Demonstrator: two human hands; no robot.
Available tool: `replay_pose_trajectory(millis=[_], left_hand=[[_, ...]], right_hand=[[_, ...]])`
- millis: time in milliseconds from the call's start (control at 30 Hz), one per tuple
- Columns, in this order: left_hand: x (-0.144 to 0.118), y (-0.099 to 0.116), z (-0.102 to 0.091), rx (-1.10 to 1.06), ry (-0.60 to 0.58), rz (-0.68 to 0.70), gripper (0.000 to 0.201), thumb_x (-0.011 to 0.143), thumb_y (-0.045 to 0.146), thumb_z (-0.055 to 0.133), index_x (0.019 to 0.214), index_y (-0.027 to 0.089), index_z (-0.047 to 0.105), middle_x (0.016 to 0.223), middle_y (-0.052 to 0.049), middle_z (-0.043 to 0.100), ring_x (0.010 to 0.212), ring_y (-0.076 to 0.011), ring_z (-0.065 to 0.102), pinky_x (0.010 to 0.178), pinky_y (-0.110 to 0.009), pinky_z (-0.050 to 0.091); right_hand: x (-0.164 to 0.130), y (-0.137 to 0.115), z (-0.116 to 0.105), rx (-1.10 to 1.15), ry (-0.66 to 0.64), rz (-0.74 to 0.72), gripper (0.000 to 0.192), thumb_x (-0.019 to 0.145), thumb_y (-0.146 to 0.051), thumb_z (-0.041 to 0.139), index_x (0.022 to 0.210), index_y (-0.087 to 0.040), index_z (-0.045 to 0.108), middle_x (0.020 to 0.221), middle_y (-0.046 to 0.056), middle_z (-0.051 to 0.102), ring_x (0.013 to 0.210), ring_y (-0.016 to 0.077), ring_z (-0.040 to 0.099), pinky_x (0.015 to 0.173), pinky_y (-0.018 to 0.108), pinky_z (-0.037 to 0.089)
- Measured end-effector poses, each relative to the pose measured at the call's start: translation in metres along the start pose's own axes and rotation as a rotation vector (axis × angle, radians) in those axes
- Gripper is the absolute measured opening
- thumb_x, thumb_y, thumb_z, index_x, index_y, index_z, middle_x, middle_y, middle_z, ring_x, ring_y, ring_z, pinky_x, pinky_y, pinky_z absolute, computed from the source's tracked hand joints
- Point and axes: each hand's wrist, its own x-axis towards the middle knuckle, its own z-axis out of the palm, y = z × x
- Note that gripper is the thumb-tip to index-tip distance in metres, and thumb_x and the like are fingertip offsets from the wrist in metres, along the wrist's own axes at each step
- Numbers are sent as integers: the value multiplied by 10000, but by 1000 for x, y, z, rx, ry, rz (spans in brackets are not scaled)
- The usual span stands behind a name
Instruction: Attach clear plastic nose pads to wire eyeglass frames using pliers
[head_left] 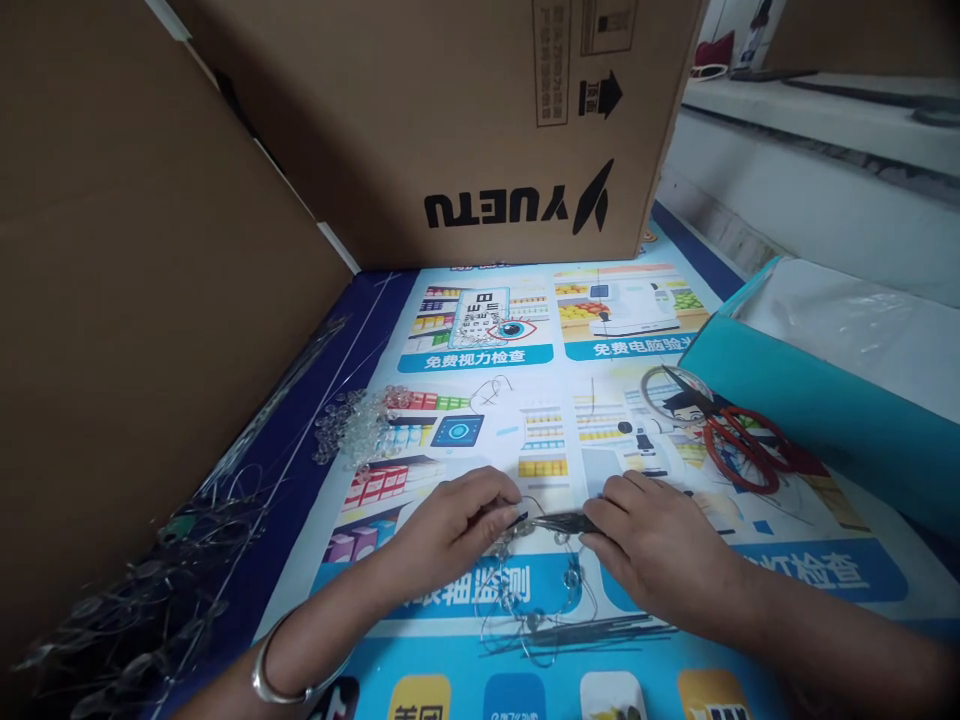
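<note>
My right hand [645, 535] is closed around dark needle-nose pliers [561, 522], whose tips point left toward my other hand. Fingers pinched together, my left hand [469, 520] grips one end of a wire strand with clear beads [571, 578]. The plier tips meet the strand right beside those fingertips; whether the jaws are closed on it I cannot tell. The rest of the strand loops down over the printed sheet below both hands. Several thin dark wires [600, 632] lie beneath the loop. A silver bangle [262, 680] circles my left wrist.
A pile of clear beads [352, 430] lies left of centre. Red-handled scissors [742, 450] rest beside a roll of clear material [664, 393] and a teal box [817, 400]. Tangled wire pieces [135, 610] cover the left side. Large cardboard panels [390, 120] stand at the back and left.
</note>
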Motion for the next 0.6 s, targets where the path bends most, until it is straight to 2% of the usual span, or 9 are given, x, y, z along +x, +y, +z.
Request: replay_pose_trajectory(millis=[233,600], left_hand=[[0,-4,-8,-2,-63,-37,175,902,276,414,883,176,555,802,-13,570,723,-120,515,663,-232,396],[0,-10,-8,-18,-69,-23,206,903,279,422,811,163,565,741,4,566,690,-102,517,636,-212,378]], right_hand=[[-1,2,1,16,-16,-27,221,889,-335,404,931,-206,578,864,60,530,847,218,444,741,357,317],[3,0,6,-77,33,-122,214,879,-347,430,953,-205,572,859,60,530,822,220,437,735,370,314]])
